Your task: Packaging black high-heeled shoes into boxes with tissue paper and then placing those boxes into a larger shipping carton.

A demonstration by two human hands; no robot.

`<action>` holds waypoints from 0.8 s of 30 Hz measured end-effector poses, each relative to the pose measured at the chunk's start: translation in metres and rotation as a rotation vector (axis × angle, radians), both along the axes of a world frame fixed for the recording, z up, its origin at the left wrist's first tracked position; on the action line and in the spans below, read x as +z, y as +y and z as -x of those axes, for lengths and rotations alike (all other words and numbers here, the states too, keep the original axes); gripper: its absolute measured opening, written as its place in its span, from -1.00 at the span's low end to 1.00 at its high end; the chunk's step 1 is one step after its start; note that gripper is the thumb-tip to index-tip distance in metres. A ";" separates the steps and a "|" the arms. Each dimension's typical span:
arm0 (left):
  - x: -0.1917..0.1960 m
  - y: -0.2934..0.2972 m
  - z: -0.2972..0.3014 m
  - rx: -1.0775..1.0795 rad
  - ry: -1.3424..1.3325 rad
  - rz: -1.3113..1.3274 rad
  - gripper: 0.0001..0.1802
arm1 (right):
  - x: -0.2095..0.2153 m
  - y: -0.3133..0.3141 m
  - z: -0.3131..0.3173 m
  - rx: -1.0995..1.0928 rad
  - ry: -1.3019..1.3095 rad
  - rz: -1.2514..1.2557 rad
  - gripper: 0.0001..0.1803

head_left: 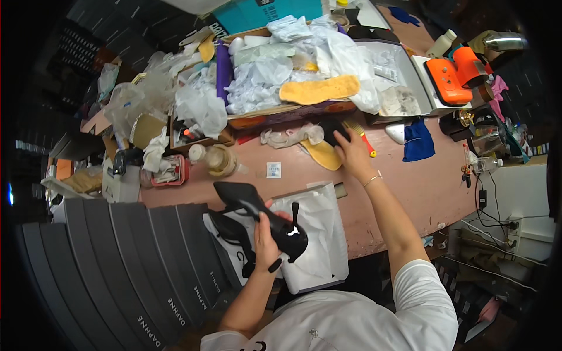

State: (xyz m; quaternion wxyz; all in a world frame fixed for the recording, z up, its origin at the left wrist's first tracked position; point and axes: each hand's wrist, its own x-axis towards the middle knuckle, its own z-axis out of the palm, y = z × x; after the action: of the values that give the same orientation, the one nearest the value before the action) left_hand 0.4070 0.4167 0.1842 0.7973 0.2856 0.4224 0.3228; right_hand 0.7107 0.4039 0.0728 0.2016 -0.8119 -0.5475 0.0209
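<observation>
My left hand [267, 243] is closed around a black high-heeled shoe [253, 202], tilted above an open shoebox lined with white paper [319, 234]. A small white patch shows on the shoe near a thin black strap. Beside it, partly hidden by my left hand, lies another black shoe [229, 227]. My right hand [353, 157] reaches across the table with its fingers apart, their tips at a dark, soft-looking pad [332, 130]. Next to that pad are a yellow insole [325, 157] and a red-and-yellow brush [369, 143].
Stacked grey shoeboxes [134, 251] stand at the left. Behind are a carton of crumpled paper [257, 82], another yellow insole [319, 89] and a tape roll [222, 161]. A blue cloth [418, 140] and an orange device [449, 82] are at the right.
</observation>
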 end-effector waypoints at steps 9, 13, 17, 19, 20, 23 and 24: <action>0.021 -0.020 0.015 0.049 0.133 -0.245 -0.49 | 0.186 -0.087 0.168 0.564 0.377 -0.279 -0.57; 0.036 -0.040 0.029 -0.024 0.008 -0.208 -0.51 | 0.179 -0.122 0.202 0.530 0.295 -0.305 -0.66; 0.043 -0.050 0.048 -0.013 -0.122 -0.049 -0.45 | 0.176 -0.169 0.187 0.355 0.262 -0.181 -0.61; 0.033 -0.043 0.057 -0.041 -0.080 -0.203 -0.48 | 0.196 -0.172 0.191 0.377 0.293 -0.349 -0.57; 0.032 -0.048 0.062 -0.069 -0.043 -0.256 -0.49 | 0.219 -0.166 0.210 0.447 0.297 -0.448 -0.55; 0.062 -0.064 0.061 -0.128 -0.170 -0.083 -0.47 | 0.207 -0.159 0.237 0.586 0.195 -0.397 -0.60; 0.064 -0.065 0.065 -0.136 -0.191 -0.100 -0.51 | 0.196 -0.167 0.237 0.618 0.186 -0.388 -0.62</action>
State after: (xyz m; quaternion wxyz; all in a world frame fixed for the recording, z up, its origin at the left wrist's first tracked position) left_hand 0.3419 0.3513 0.2486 0.8388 0.3209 0.3076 0.3143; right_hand 0.4733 0.2364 0.2687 0.3847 -0.5499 -0.7396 0.0502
